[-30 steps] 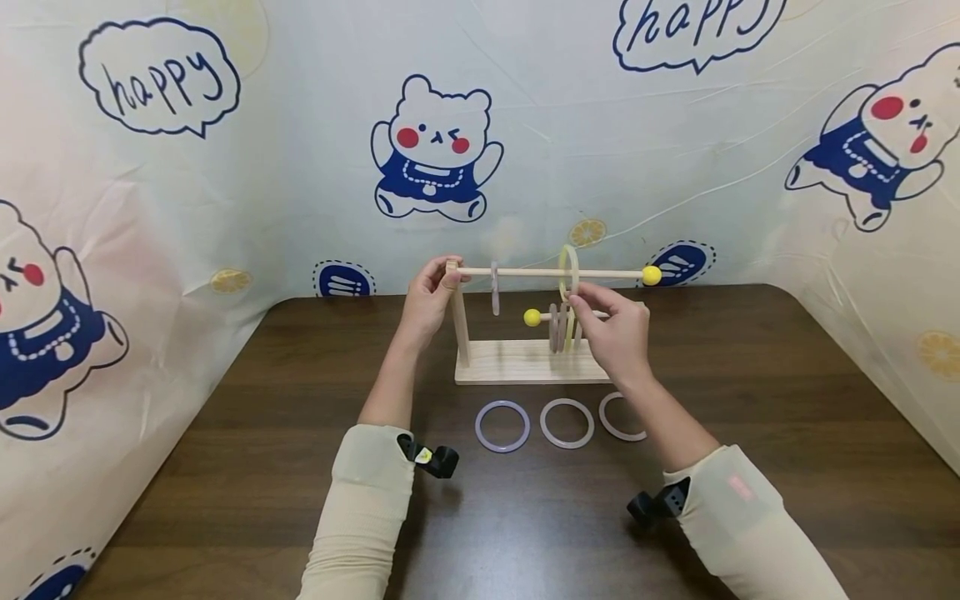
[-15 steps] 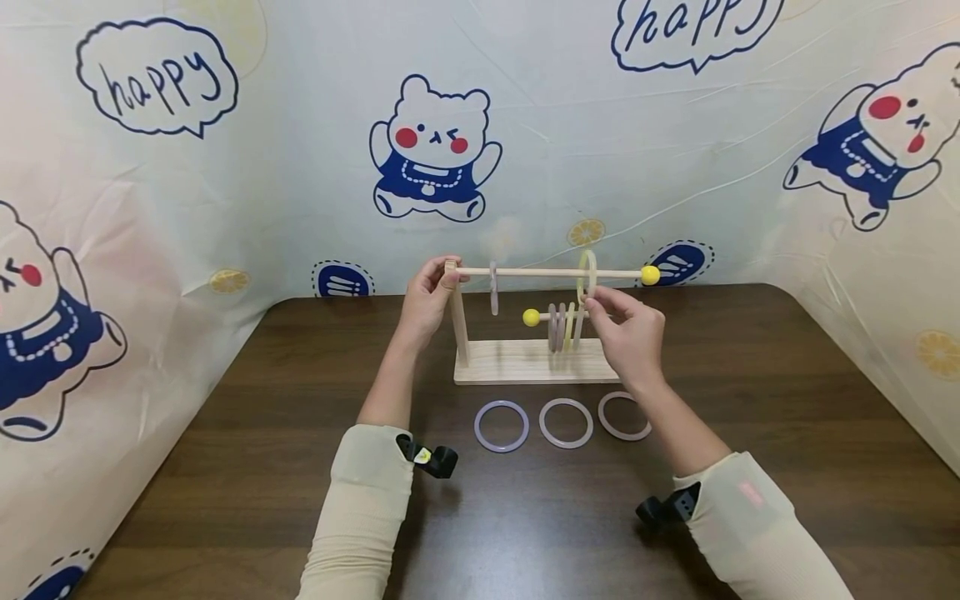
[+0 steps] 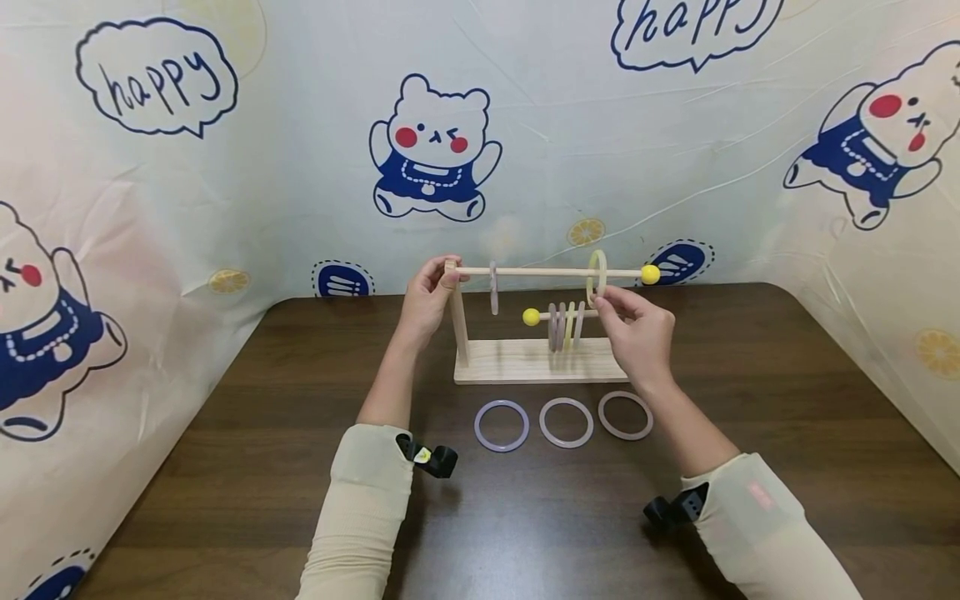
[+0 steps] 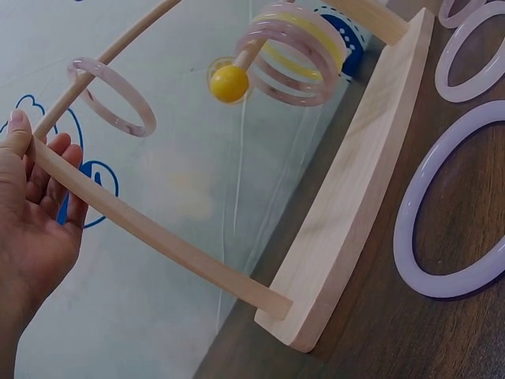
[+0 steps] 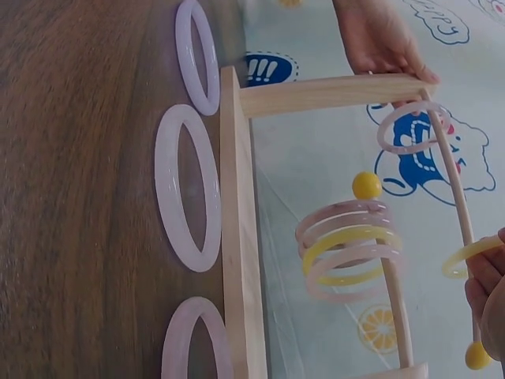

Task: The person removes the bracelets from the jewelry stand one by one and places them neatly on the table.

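Pale yellow, a glossy ring [image 3: 602, 261] around the upper wooden rod [image 3: 540, 272] is pinched by the right hand [image 3: 639, 335] near its yellow ball [image 3: 650, 275] — the opposite wooden post [image 3: 460, 329] is gripped by the left hand [image 3: 427, 302].

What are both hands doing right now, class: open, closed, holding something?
Left hand: closed, gripping the top of the left wooden post.
Right hand: closed, pinching the yellow ring around the upper rod.

Pale yellow tints the ring [image 3: 602, 262] in the right grip [image 3: 637, 333]; bright yellow, the end balls [image 3: 650, 275]. The peg rings [image 3: 561, 327] run mauve, yellow and pale pink, the flat rings [image 3: 566, 444] lavender and pinkish white. Blond rack [image 3: 510, 367]; dark brown, grained bench [image 3: 540, 533]; pale backdrop [image 3: 300, 167] with navy-clad, red-cheeked bears [image 3: 427, 177].
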Motion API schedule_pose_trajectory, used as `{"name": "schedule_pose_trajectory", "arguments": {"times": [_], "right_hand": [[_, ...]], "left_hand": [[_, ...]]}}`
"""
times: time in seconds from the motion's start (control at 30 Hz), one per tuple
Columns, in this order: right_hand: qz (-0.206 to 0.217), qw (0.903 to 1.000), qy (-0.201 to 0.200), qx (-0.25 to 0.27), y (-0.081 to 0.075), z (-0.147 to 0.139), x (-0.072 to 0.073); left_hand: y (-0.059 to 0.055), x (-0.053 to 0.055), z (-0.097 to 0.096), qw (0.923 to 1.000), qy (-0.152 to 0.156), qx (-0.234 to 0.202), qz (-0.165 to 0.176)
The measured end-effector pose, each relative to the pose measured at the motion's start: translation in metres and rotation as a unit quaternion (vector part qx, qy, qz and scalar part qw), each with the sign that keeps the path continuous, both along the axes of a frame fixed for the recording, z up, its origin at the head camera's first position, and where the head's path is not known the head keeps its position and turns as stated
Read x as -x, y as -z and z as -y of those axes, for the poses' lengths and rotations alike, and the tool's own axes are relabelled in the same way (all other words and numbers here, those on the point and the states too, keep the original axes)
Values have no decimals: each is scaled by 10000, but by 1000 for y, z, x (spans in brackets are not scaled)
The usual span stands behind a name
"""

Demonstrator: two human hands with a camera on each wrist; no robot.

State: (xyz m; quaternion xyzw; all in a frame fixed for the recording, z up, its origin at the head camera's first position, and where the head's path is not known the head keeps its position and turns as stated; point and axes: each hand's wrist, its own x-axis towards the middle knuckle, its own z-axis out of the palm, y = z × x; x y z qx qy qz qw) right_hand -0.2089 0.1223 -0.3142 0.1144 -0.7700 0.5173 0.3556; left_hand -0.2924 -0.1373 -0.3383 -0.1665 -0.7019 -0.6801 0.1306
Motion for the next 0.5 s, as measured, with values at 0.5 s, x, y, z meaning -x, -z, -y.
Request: {"name": "schedule_pose_trajectory", "arguments": {"times": [0.5], "right_hand": [[-38,9995,150,257,0,-11,1]], "left_hand": [[-1,-1,1,9998,-21,170,85]]}}
